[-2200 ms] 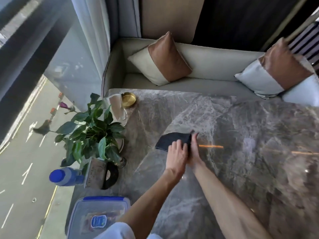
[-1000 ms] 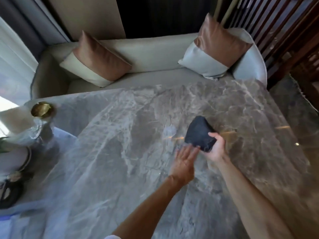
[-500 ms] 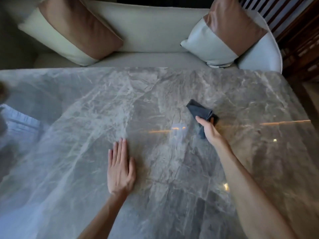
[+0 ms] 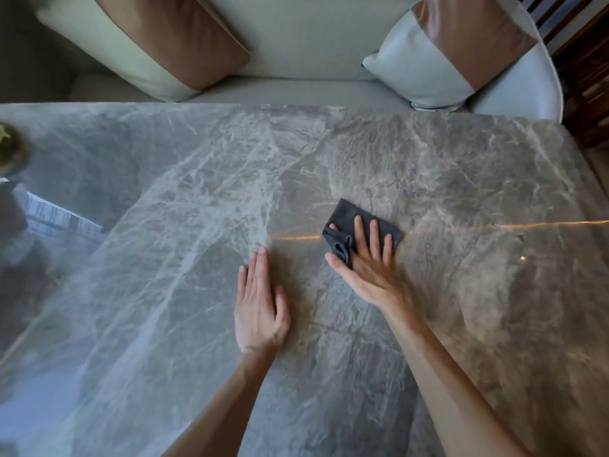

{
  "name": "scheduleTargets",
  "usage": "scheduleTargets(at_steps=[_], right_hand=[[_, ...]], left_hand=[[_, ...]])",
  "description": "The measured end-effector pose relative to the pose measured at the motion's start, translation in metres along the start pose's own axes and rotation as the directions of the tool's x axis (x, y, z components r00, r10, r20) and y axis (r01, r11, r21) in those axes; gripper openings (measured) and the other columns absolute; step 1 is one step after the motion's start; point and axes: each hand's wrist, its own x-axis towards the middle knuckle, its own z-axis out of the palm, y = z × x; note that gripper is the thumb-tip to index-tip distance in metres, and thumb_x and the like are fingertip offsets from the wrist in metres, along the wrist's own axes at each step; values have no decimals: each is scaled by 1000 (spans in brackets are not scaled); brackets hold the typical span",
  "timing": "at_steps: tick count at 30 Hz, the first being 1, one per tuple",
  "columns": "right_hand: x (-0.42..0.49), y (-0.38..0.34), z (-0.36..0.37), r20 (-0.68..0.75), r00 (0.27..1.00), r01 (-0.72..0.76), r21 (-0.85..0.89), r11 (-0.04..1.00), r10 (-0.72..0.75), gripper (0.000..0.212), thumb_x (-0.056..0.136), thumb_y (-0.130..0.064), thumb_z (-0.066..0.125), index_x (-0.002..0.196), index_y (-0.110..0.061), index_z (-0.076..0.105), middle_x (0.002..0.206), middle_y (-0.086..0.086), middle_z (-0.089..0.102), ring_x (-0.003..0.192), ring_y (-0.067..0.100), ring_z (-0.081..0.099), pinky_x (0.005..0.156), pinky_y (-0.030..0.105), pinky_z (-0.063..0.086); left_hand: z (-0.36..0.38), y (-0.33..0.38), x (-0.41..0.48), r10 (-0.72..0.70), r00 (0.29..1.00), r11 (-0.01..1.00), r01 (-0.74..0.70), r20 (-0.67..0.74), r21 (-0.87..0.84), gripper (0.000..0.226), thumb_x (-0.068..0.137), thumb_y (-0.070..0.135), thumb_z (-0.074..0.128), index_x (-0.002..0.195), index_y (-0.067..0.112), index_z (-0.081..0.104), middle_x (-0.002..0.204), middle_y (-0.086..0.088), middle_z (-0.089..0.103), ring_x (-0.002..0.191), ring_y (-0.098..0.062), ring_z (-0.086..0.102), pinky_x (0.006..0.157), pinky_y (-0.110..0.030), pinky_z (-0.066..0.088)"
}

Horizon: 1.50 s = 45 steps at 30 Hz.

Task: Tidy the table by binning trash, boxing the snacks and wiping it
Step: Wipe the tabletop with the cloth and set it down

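Note:
A small dark grey cloth lies on the grey marble table, right of the middle. My right hand presses flat on the cloth with fingers spread, thumb beside a bunched fold at the cloth's left edge. My left hand rests palm down on the bare marble a little to the left, fingers together, holding nothing. No trash or snacks are in view.
A cream sofa with two brown-and-cream cushions runs along the table's far edge. A small gold dish shows at the far left edge. Dark wooden slats stand at the right.
My right hand has laid the cloth flat and spread its fingers over it. My left hand has slid right and forward on the marble. The view has shifted slightly.

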Motion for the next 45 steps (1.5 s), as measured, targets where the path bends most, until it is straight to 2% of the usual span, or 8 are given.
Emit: scheduleTargets(at_steps=[6,10,16,23,32,35,40,45], right_hand=[[3,-24,-10,-40,982,-145,479,866,186,54,84,-73,18,130,-55,40,160,-8,6,149,18,-12,115,52,-16],[14,-55,27,-365,885,-298,33,954,289,64,89,-70,22,148,-45,14,162,-1,11,149,33,-1,113,66,-5],[-38,-48,47,-381,921,-156,-161,975,85,57,93,-63,31,147,-47,20,160,-4,21,148,39,8,113,67,6],[68,13,-15,-382,830,-433,19,901,407,63,88,-67,19,148,-47,13,162,-1,13,147,41,-1,106,74,5],[-65,-3,33,-187,976,56,-286,957,-113,60,91,-64,29,148,-48,13,162,-4,12,149,34,4,112,66,9],[-59,73,7,-223,968,-179,-271,946,119,62,91,-65,26,148,-48,9,162,-1,9,148,36,4,112,67,7],[62,65,-38,-322,767,-544,132,828,555,61,89,-65,14,147,-48,10,162,1,4,146,42,-5,104,76,2],[54,-29,1,-384,909,-209,-78,975,164,56,93,-61,23,147,-46,19,161,1,16,146,43,3,108,73,0]], left_hand=[[-3,3,-2,2,1000,1000,-2,8,-2,66,90,22,32,153,11,14,161,1,18,149,-5,8,124,-34,8],[-2,3,-1,12,1000,1000,-12,6,9,67,90,17,35,153,9,14,161,0,18,150,-7,9,124,-35,9],[-4,1,-3,2,1000,998,-3,21,56,67,89,16,36,152,5,15,160,-4,19,150,-10,11,123,-39,11],[0,6,3,-7,1000,997,5,20,72,70,87,19,39,152,4,15,161,-5,19,150,-13,11,123,-40,11],[-5,8,4,-30,999,994,25,40,106,69,89,22,39,151,3,17,160,-7,20,150,-13,12,123,-41,13],[-4,12,2,-58,996,991,49,65,124,71,88,21,41,152,5,15,161,-5,18,150,-13,10,123,-39,10],[1,11,3,-49,998,990,44,36,131,71,88,21,40,152,5,13,161,-5,17,150,-14,10,124,-39,10],[1,10,4,-52,999,987,49,15,155,69,90,21,39,152,7,15,161,-4,17,150,-12,11,124,-36,8]])
